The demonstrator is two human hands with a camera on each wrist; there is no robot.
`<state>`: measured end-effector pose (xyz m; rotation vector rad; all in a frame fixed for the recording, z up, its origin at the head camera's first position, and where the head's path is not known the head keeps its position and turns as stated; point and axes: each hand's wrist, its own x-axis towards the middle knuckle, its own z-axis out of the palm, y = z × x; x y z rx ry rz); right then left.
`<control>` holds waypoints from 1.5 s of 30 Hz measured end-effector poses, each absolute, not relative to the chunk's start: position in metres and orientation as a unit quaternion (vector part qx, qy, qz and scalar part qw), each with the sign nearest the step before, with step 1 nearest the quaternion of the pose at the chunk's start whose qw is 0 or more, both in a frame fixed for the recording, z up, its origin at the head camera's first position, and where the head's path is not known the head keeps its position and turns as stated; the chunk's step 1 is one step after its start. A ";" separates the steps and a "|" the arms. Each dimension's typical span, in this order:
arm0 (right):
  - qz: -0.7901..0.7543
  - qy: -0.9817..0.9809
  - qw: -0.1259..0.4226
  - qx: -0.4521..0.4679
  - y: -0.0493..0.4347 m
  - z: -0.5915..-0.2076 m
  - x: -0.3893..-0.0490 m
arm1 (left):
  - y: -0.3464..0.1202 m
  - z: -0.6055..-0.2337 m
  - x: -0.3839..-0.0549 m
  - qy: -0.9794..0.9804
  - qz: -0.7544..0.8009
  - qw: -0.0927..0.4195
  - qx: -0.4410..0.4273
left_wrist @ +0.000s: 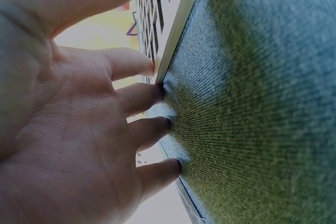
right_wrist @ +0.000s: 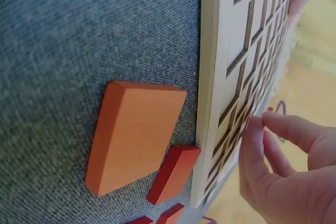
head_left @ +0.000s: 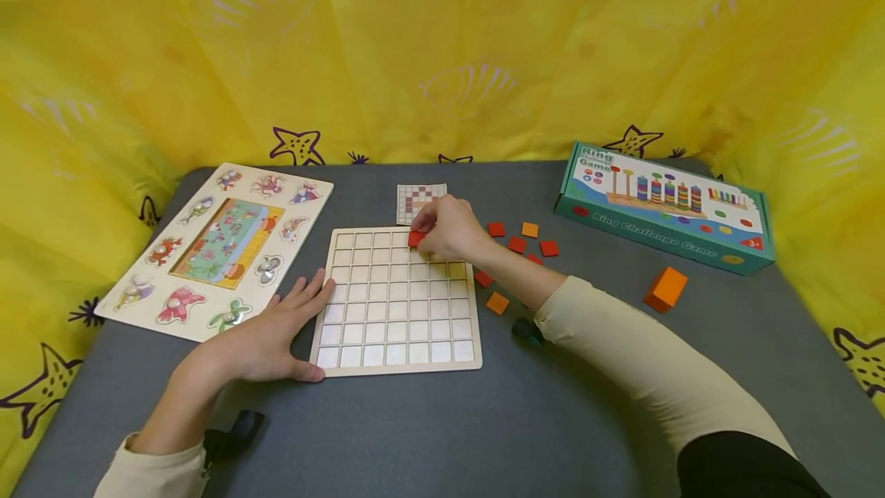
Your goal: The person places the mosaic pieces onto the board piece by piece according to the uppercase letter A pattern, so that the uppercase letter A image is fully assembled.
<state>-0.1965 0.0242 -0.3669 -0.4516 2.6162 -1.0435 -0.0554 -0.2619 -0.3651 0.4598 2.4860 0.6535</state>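
Note:
A pale wooden grid board (head_left: 397, 369) with square cells lies on the grey table. At its top row, my right hand (head_left: 449, 230) pinches a small red square tile (head_left: 415, 239) between thumb and fingertips. Its fingers are also seen bunched over the board in the right wrist view. My left hand (head_left: 271, 336) lies spread along the board's left edge, with the thumb at the lower left corner and the fingertips touching the edge and table. Right of the board are several loose red tiles (head_left: 549, 248) and orange tiles (head_left: 497, 303), some partly hidden by the right arm.
A printed pattern card (head_left: 408, 197) lies behind the board, partly covered by the right hand. To the left is a sea-animal peg puzzle (head_left: 276, 206). A green ring game box (head_left: 650, 233) and an orange block (head_left: 665, 290) are at the right.

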 end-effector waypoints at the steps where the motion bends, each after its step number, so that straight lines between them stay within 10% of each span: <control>1: -0.361 0.908 0.143 -0.158 0.024 -0.367 -0.197 | -0.262 -0.365 -0.055 0.919 0.242 0.262 0.170; 45: -0.352 0.914 0.138 -0.149 0.021 -0.372 -0.202 | -0.238 -0.368 -0.056 0.928 0.207 0.249 0.184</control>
